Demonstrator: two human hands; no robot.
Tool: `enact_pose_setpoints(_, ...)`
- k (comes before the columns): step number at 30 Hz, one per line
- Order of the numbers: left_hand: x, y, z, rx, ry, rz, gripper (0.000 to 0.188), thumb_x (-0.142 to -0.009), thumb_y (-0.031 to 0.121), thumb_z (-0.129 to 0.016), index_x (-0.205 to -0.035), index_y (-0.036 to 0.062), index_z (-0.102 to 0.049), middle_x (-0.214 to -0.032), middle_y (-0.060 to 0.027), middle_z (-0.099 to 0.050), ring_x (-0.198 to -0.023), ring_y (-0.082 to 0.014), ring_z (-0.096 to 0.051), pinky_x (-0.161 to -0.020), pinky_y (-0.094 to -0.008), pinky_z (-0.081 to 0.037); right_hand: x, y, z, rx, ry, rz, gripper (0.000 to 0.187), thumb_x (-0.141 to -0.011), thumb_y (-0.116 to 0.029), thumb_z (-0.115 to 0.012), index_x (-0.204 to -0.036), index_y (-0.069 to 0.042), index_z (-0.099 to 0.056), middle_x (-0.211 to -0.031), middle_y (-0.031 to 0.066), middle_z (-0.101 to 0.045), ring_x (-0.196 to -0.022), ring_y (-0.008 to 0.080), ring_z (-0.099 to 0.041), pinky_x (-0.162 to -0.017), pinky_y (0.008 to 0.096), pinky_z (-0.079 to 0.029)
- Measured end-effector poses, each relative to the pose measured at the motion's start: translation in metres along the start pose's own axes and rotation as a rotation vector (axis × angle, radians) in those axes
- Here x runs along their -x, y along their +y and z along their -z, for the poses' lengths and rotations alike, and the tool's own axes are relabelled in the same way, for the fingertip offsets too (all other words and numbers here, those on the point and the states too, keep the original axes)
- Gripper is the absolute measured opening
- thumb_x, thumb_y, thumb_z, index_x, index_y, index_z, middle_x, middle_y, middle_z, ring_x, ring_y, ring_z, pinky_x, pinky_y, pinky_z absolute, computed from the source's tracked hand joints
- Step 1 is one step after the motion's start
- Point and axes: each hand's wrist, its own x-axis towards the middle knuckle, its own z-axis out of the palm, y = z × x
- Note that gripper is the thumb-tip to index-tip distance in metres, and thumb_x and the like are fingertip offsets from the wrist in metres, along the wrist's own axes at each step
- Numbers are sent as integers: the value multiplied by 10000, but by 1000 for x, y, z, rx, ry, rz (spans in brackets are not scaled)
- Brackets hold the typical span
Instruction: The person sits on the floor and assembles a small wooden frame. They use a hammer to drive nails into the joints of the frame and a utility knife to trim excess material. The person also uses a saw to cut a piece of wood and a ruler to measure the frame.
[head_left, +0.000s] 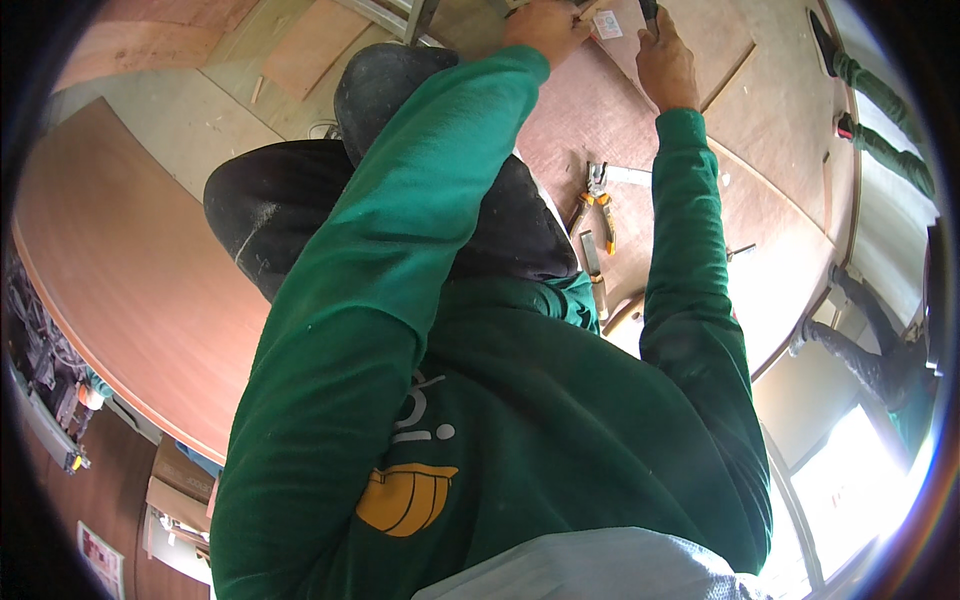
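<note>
Two bare hands are at work beyond the pliers [604, 203], at the top of the view. The right hand [667, 68] is curled closed around the dark handle [650, 12] of a tool whose far end is out of frame; it lies beyond and to the right of the pliers, its long axis pointing away from the person and leaning slightly left. The left hand [548, 28], beyond and to the left of the pliers, has bent fingers, with a thin pale wooden strip [590, 9] at their tips. I cannot tell how firmly it grips or what else it covers. The strip slants up and rightward, toward the handle's side, so the spacing between the two hands is the relation that counts; the left is nearer the strip.

A small white label [606, 24] shows between the hands, beyond the pliers. The pliers lie with their handles spread toward the person, nearer the right forearm than the left. A pale metal strip [628, 177] extends rightward from beside their head; a flat-bladed tool [597, 287] lies on the person's side of them. Well left of the pliers is a broad curved wooden panel [130, 260].
</note>
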Motion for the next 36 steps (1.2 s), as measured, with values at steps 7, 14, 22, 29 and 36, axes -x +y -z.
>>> enact_pose_setpoints(7,-5,11,-10,-143,-35,78,399,-966,354,-674,-1090,-14,-767,-1255,-259,-693,-1024,-439,-730,-916,-546,-598,-2,5,1,-48,12,63,515,-1012,-105,-580,-1511,-8,-491,-1176,379,-683,-1121,574,-639,-934,601,-543)
enact_pose_setpoints(14,-4,6,-26,-171,33,28,384,-970,338,-653,-1097,-11,-753,-1257,-256,-686,-995,-440,-733,-901,-549,-601,0,2,5,-38,-22,-16,504,-1018,-122,-569,-1504,-10,-495,-1164,368,-691,-1114,569,-645,-925,613,-538)
enact_pose_setpoints(22,-4,1,-30,-81,73,65,367,-957,325,-634,-1064,-15,-723,-1257,-268,-675,-1051,-454,-711,-922,-559,-585,-1,-11,6,-10,-35,-146,534,-1007,-135,-582,-1527,-54,-493,-1145,365,-699,-1092,571,-655,-920,623,-542)
enact_pose_setpoints(29,-3,12,-17,27,99,29,345,-939,295,-632,-1064,-15,-719,-1206,-252,-685,-1086,-443,-675,-1004,-546,-542,1,24,-18,-23,24,-72,547,-1006,-141,-587,-1529,-13,-487,-1162,350,-708,-1072,563,-672,-919,605,-560)
enact_pose_setpoints(36,-14,-1,-26,-205,100,-102,338,-943,309,-645,-1025,1,-758,-1027,-208,-737,-1063,-372,-683,-1052,-520,-496,-3,36,-27,-16,51,41,556,-1010,-147,-585,-1524,34,-475,-1220,333,-701,-1094,545,-674,-943,595,-559)
